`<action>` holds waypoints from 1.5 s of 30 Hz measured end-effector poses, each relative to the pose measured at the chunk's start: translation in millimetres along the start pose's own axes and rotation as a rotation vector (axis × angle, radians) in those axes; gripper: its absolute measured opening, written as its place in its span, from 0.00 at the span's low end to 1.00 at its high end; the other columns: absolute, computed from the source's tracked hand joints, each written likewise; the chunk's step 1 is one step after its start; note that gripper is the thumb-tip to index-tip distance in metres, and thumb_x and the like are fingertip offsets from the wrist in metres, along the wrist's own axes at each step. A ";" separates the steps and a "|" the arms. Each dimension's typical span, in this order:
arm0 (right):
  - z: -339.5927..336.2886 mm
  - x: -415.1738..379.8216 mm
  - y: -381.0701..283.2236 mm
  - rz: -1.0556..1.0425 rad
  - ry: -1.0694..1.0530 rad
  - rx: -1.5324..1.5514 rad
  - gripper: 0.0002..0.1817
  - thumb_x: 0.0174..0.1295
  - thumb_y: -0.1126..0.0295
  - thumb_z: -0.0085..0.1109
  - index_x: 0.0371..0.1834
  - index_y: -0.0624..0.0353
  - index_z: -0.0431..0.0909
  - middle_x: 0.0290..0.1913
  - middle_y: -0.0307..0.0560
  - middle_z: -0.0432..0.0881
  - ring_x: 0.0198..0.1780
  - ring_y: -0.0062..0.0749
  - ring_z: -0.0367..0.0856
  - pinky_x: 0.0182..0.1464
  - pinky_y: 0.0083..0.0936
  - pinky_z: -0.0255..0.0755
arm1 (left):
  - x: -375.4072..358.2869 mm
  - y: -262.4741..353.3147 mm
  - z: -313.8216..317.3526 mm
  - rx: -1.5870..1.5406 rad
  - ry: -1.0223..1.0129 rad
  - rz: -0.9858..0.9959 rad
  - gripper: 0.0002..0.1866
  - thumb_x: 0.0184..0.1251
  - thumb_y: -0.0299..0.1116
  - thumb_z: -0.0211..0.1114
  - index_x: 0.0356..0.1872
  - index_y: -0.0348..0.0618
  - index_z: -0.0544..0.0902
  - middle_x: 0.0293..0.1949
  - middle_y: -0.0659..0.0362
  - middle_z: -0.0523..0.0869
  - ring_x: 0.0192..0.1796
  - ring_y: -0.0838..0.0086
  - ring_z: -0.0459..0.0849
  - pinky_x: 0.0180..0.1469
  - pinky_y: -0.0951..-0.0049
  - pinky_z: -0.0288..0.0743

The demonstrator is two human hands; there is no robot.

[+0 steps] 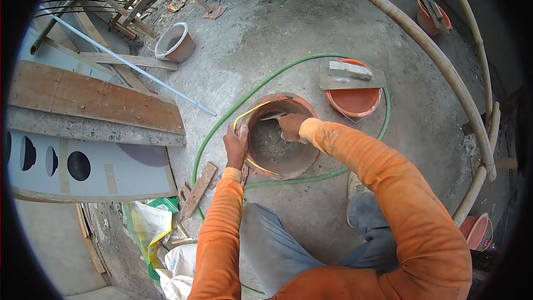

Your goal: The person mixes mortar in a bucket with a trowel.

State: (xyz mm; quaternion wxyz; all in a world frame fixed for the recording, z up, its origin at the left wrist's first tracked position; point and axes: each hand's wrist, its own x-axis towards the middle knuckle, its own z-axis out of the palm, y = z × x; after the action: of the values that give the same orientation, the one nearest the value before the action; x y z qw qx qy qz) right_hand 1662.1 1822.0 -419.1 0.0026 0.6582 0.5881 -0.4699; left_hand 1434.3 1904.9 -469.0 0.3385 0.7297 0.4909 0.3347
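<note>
A wide, worn orange-brown bucket (313,161) stands on the floor in front of me, with grey mortar (273,147) in its bottom. My left hand (236,143) is closed on the bucket's left rim, where its yellow handle (240,118) passes by the fingers. Inside the bucket, my right hand (293,126) is wrapped around a trowel. A bit of the trowel's grey metal (272,116) shows left of the fingers; the handle is mostly hidden by the hand.
A green hose (257,85) loops around the bucket. Behind it, a smaller orange tub (355,103) carries a flat board with a float (350,70). Planks (94,97) and bags (180,261) lie left. Bamboo poles (422,28) stand right; another bucket (176,43) sits farther back.
</note>
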 end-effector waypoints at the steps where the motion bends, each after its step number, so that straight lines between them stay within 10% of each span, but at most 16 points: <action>1: 12.8 4.2 2.2 -0.060 0.112 -0.159 0.10 0.59 0.73 0.59 0.37 0.68 0.87 0.36 0.60 0.88 0.44 0.50 0.90 0.46 0.42 0.82 | 6.2 3.8 -0.9 0.033 -0.076 -0.003 0.16 0.69 0.39 0.66 0.41 0.32 0.77 0.30 0.56 0.82 0.34 0.73 0.79 0.40 0.68 0.75; 4: 22.0 -2.9 -2.1 -0.131 0.200 -0.372 0.12 0.57 0.74 0.62 0.42 0.64 0.89 0.44 0.61 0.89 0.50 0.52 0.90 0.50 0.42 0.83 | 26.5 13.3 12.2 0.047 -0.138 0.205 0.20 0.69 0.41 0.67 0.46 0.30 0.77 0.38 0.37 0.88 0.42 0.47 0.90 0.45 0.57 0.81; 8: 21.2 -24.1 -5.7 -0.160 0.193 -0.452 0.11 0.58 0.73 0.62 0.42 0.62 0.89 0.45 0.57 0.90 0.49 0.50 0.90 0.50 0.43 0.83 | 49.5 38.7 26.6 0.089 -0.339 0.288 0.21 0.69 0.43 0.67 0.47 0.32 0.76 0.36 0.35 0.87 0.42 0.40 0.87 0.44 0.52 0.79; 16: 81.1 -36.2 12.4 -0.385 0.195 -0.864 0.10 0.59 0.69 0.63 0.39 0.56 0.91 0.42 0.50 0.91 0.44 0.43 0.91 0.41 0.38 0.84 | 55.7 66.6 30.7 0.265 -0.569 0.404 0.20 0.67 0.42 0.68 0.45 0.33 0.77 0.31 0.40 0.86 0.37 0.52 0.90 0.41 0.57 0.79; 26: 23.1 -34.2 59.1 0.024 0.200 -0.287 0.14 0.57 0.74 0.61 0.45 0.64 0.89 0.46 0.59 0.90 0.49 0.53 0.90 0.51 0.44 0.82 | 50.1 38.4 22.9 0.131 -0.288 0.073 0.20 0.64 0.42 0.70 0.38 0.32 0.78 0.31 0.47 0.85 0.33 0.64 0.83 0.41 0.61 0.77; 38: 41.3 -18.6 -26.8 -0.230 0.214 -0.771 0.12 0.61 0.68 0.61 0.43 0.56 0.91 0.43 0.48 0.91 0.48 0.43 0.91 0.45 0.39 0.83 | 58.7 50.2 35.5 0.224 -0.518 0.398 0.21 0.66 0.44 0.68 0.43 0.33 0.78 0.29 0.40 0.85 0.36 0.42 0.87 0.38 0.53 0.77; 45: 31.2 -36.3 23.2 -0.160 0.241 -0.616 0.12 0.64 0.68 0.59 0.43 0.58 0.90 0.45 0.52 0.91 0.49 0.45 0.91 0.49 0.39 0.84 | 44.5 76.0 18.6 0.078 -0.501 0.185 0.20 0.65 0.42 0.68 0.44 0.33 0.79 0.29 0.40 0.86 0.34 0.44 0.87 0.38 0.54 0.78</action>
State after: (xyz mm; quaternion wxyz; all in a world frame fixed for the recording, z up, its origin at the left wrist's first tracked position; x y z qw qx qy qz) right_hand 1665.8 1769.5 -426.7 0.0948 0.6290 0.7485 -0.1875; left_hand 1499.8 1921.9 -409.7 0.3891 0.8440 0.3353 0.1540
